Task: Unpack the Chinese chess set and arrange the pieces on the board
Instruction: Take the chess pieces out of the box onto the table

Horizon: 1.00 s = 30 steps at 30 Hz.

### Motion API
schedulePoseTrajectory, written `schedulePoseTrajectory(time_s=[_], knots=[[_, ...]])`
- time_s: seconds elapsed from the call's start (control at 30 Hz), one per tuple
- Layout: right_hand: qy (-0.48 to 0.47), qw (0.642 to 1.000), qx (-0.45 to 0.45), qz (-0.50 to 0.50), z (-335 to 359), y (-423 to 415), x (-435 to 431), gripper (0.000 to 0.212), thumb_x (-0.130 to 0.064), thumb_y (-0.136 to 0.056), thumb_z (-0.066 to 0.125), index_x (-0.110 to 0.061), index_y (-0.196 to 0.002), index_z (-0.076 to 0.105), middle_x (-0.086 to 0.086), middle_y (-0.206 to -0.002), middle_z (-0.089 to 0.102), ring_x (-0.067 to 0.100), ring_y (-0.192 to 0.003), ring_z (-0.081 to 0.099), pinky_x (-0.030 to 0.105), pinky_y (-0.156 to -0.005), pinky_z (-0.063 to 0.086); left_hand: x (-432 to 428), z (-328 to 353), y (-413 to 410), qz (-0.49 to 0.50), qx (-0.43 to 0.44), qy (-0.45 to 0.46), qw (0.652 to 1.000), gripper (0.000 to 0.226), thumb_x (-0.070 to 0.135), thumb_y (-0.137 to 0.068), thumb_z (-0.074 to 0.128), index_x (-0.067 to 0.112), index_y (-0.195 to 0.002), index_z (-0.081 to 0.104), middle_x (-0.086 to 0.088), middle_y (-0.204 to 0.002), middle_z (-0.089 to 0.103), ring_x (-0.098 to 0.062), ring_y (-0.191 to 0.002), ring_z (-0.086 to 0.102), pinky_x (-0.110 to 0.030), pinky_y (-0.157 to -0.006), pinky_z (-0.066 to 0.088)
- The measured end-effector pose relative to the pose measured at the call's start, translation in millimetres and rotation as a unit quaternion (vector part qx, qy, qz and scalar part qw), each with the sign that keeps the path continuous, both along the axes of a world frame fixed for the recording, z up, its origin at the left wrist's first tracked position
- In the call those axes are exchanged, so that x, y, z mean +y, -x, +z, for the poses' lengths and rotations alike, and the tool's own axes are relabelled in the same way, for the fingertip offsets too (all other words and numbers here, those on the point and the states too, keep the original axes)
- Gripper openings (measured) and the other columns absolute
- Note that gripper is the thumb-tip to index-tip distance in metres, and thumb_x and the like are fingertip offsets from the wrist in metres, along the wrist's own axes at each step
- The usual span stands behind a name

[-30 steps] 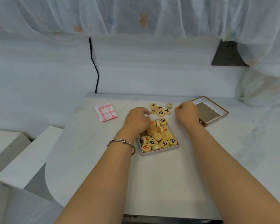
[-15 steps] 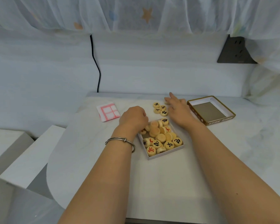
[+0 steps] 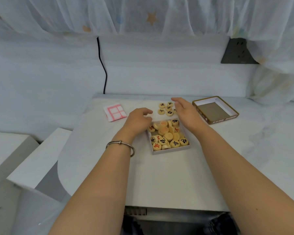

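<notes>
Table (image 3: 159, 175): white and big, with lots of bare room on the near side and on the right; round edge on the left with a drop past it, so best to keep things away from there
Lid (image 3: 200, 113): off already, open side up at the far right, well apart from the box, close to the far edge
Box (image 3: 170, 150): open, in the middle of the table, not near any edge
Board (image 3: 116, 112): white with red lines, folded up small at the far left; not yet spread out, so no place ready for any piece; wide bare room for it on the near side
Left hand (image 3: 139, 120): at the far left corner of the box, fingers curled in; cannot tell if a piece is inside them
Right hand (image 3: 185, 114): just right of the loose pieces, fingers straight and loose, holding nothing
Pieces in the box (image 3: 168, 136): most of the set, piled in a heap, some face up, some face down; all of these left to take out
Loose pieces (image 3: 165, 108): just a few, black marks up, on the bare table just past the far side of the box; only a small start, with sorting and lining up on the board left to do
</notes>
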State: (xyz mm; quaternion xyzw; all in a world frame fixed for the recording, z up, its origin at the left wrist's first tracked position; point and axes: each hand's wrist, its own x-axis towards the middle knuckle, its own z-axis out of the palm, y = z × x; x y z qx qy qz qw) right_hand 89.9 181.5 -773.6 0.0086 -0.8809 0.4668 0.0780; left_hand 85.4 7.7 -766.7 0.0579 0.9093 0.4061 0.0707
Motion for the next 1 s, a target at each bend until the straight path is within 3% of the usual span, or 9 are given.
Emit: schedulePoseTrajectory(time_s=[0.1, 0.23, 0.33, 0.5, 0.7, 0.87, 1.0], knots=[[-0.022, 0.999, -0.021, -0.013, -3.0, -24.1, -6.4, 0.038, -0.019, -0.102, 0.030, -0.011, -0.136, 0.046, 0.005, -0.139, 0.049, 0.017, -0.128, 0.043, 0.020, -0.095, 0.030, -5.7, 0.3, -15.8, -0.023, -0.008, -0.003, 1.000, 0.042, 0.010, -0.091, 0.051, 0.019, -0.131, 0.051, -0.001, -0.142, 0.045, -0.018, -0.126, 0.047, -0.031, -0.103, 0.040], [-0.078, 0.995, -0.057, -0.014, -1.1, -45.7, -10.1, 0.037, -0.015, -0.099, 0.037, -0.014, -0.134, 0.048, 0.005, -0.141, 0.047, 0.019, -0.126, 0.045, 0.022, -0.093, 0.033, -13.1, 3.0, -29.9, -0.055, 0.023, 0.074, 0.995, 0.038, 0.010, -0.091, 0.053, 0.023, -0.126, 0.055, 0.001, -0.139, 0.047, -0.017, -0.123, 0.047, -0.026, -0.093, 0.038], [-0.163, 0.986, -0.028, 0.000, 5.6, -54.5, -12.5, 0.032, -0.008, -0.093, 0.045, -0.013, -0.120, 0.062, 0.005, -0.128, 0.055, 0.020, -0.117, 0.050, 0.026, -0.089, 0.040, -15.6, 4.9, -39.2, -0.059, 0.045, 0.114, 0.991, 0.030, 0.014, -0.089, 0.058, 0.025, -0.117, 0.061, 0.001, -0.132, 0.050, -0.018, -0.122, 0.047, -0.024, -0.089, 0.036], [-0.295, 0.954, -0.018, 0.053, 6.7, -56.1, -14.9, 0.020, -0.016, -0.088, 0.058, -0.019, -0.103, 0.072, 0.006, -0.112, 0.056, 0.023, -0.113, 0.044, 0.033, -0.091, 0.042, -11.3, 4.6, -40.5, -0.076, 0.054, 0.178, 0.980, 0.024, 0.019, -0.088, 0.060, 0.022, -0.111, 0.067, -0.001, -0.127, 0.054, -0.019, -0.116, 0.050, -0.026, -0.090, 0.040], [-0.365, 0.923, -0.033, 0.115, 9.0, -56.0, -27.0, 0.025, -0.029, -0.089, 0.061, -0.029, -0.113, 0.066, 0.003, -0.117, 0.049, 0.023, -0.113, 0.037, 0.032, -0.093, 0.035, -11.2, 6.3, -30.9, -0.122, 0.059, 0.190, 0.972, 0.020, 0.025, -0.085, 0.065, 0.021, -0.104, 0.071, -0.003, -0.133, 0.049, -0.020, -0.124, 0.042, -0.029, -0.094, 0.036], [-0.355, 0.926, -0.058, 0.113, 9.0, -48.6, -30.1, 0.022, -0.032, -0.083, 0.069, -0.026, -0.104, 0.069, 0.001, -0.117, 0.048, 0.021, -0.114, 0.036, 0.031, -0.093, 0.034, -10.9, 5.0, -23.5, -0.142, 0.045, 0.193, 0.970, 0.017, 0.026, -0.085, 0.066, 0.019, -0.100, 0.071, -0.002, -0.147, 0.036, -0.019, -0.136, 0.029, -0.032, -0.105, 0.030], [-0.227, 0.966, -0.095, 0.079, 13.7, -43.8, -22.3, 0.010, -0.027, -0.076, 0.075, -0.025, -0.077, 0.066, 0.001, -0.109, 0.048, 0.020, -0.115, 0.040, 0.032, -0.092, 0.040, -9.8, 3.9, -20.2, -0.152, 0.022, 0.183, 0.971, 0.008, 0.026, -0.084, 0.067, 0.020, -0.089, 0.068, -0.001, -0.151, 0.030, -0.019, -0.141, 0.018, -0.035, -0.111, 0.022]])
